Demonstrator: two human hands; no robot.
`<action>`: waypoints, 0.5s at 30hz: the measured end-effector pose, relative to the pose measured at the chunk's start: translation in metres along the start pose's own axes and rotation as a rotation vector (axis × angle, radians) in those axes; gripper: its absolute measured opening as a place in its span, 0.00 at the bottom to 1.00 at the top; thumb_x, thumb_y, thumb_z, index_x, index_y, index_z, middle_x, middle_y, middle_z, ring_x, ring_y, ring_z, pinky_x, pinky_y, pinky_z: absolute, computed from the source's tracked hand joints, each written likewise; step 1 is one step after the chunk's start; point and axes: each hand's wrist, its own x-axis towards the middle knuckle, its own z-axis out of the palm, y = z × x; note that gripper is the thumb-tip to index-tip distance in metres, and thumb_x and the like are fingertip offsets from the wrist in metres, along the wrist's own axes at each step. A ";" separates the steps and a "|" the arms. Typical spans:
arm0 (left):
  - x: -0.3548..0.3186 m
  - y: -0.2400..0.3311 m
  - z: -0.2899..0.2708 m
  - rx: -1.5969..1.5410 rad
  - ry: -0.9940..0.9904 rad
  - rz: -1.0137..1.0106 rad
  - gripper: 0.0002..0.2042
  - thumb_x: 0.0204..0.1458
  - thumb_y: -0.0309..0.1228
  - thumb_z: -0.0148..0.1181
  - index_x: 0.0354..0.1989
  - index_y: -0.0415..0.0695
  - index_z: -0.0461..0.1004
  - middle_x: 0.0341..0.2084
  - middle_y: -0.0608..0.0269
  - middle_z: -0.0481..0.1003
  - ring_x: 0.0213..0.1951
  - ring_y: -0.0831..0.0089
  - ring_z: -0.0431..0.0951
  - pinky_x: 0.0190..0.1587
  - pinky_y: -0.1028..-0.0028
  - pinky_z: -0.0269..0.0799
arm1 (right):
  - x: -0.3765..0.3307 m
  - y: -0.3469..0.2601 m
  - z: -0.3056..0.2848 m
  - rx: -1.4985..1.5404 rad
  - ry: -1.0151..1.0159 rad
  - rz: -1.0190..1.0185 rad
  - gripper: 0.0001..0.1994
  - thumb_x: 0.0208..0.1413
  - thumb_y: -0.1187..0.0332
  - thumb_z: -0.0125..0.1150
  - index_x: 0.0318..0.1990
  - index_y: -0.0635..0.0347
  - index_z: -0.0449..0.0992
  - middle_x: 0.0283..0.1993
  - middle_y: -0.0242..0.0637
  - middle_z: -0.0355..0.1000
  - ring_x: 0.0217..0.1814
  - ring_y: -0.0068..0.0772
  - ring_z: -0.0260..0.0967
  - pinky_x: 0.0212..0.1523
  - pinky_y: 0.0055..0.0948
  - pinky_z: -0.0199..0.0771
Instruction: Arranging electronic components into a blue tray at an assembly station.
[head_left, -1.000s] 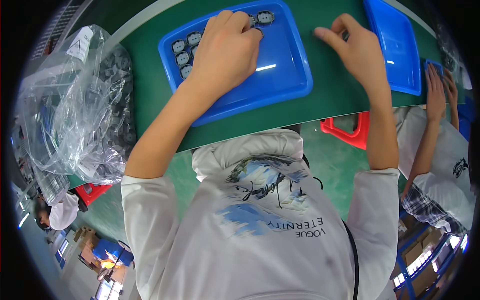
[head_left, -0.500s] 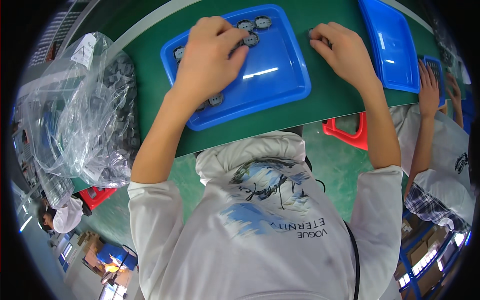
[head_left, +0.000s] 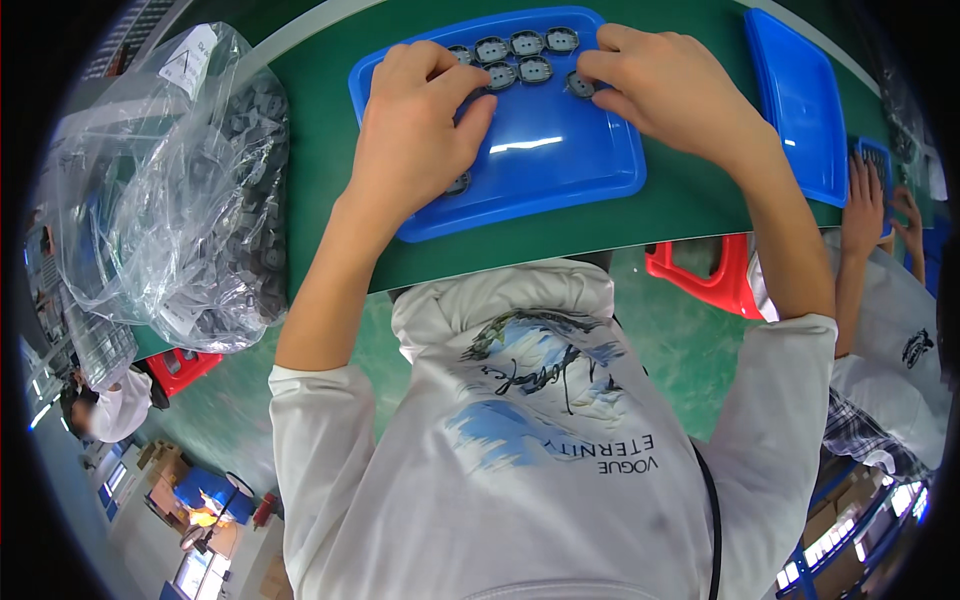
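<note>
A blue tray (head_left: 560, 180) lies on the green table, with several small grey oval parts (head_left: 535, 69) in rows along its far side. My right hand (head_left: 680, 90) pinches one grey oval part (head_left: 579, 85) between thumb and fingers, tilted over the tray's right side. Over the left half is my left hand (head_left: 415, 125), thumb and index finger apart. Its index fingertip is at the edge of a grey part (head_left: 500, 76); the other fingers curl down, partly hidden. Another part (head_left: 459, 184) shows below my left wrist.
At the left stands a clear plastic bag (head_left: 180, 220) full of dark grey parts. Stacked blue trays (head_left: 805, 110) lie to the right. Beyond them a co-worker's hand (head_left: 862, 190) is at another blue tray. A red stool (head_left: 710, 280) stands under the table edge.
My right hand has moved left from the table to over the tray, carrying a part. More parts now show in the far rows. The tray appears shifted rightward in view; my left hand stays over it.
</note>
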 end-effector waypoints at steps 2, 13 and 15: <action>0.000 0.000 0.001 -0.023 0.010 0.002 0.09 0.42 0.27 0.70 0.34 0.43 0.81 0.33 0.60 0.73 0.40 0.60 0.73 0.46 0.63 0.70 | 0.002 -0.002 0.001 -0.031 -0.013 0.067 0.06 0.51 0.68 0.64 0.37 0.55 0.77 0.35 0.38 0.69 0.36 0.44 0.74 0.35 0.42 0.74; -0.003 0.006 -0.005 -0.066 0.043 -0.021 0.09 0.43 0.28 0.70 0.34 0.42 0.81 0.32 0.60 0.73 0.40 0.59 0.73 0.45 0.63 0.71 | 0.004 -0.007 0.022 -0.095 0.067 0.120 0.08 0.52 0.66 0.64 0.39 0.53 0.78 0.36 0.38 0.71 0.34 0.43 0.75 0.34 0.40 0.75; -0.003 0.008 -0.004 -0.074 0.050 -0.024 0.09 0.43 0.28 0.70 0.33 0.42 0.80 0.32 0.60 0.74 0.40 0.59 0.73 0.45 0.63 0.71 | 0.005 -0.009 0.023 -0.110 0.114 0.135 0.07 0.52 0.66 0.64 0.39 0.53 0.78 0.35 0.37 0.71 0.34 0.43 0.75 0.34 0.40 0.76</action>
